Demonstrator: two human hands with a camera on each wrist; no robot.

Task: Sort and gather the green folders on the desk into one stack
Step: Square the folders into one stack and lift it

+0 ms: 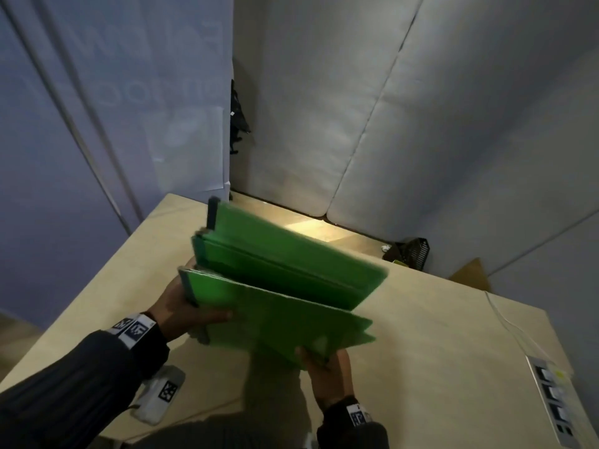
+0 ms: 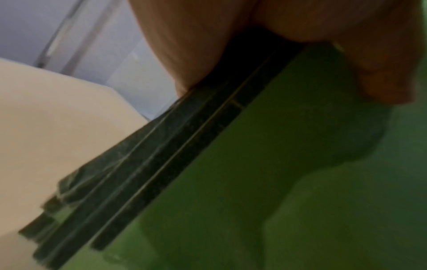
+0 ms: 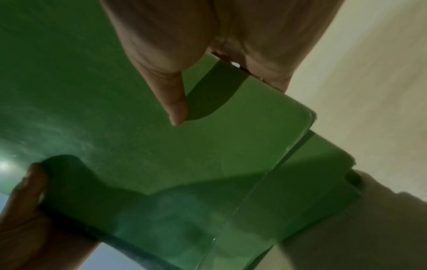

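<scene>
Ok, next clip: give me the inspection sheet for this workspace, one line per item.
Surface: pale wooden desk, bare around the work area.
Job's things: green folders, several, fanned apart and held above the desk, not yet squared into one stack.
Clutter: white tagged device at the near left edge; grey socket strip at the right edge; black basket behind the desk.
Grips: left hand holds the folders' spine end; right hand pinches the near corner.
Cables: thin white lead running to the socket strip.
Surroundings: grey padded panels behind, bluish wall to the left.
</scene>
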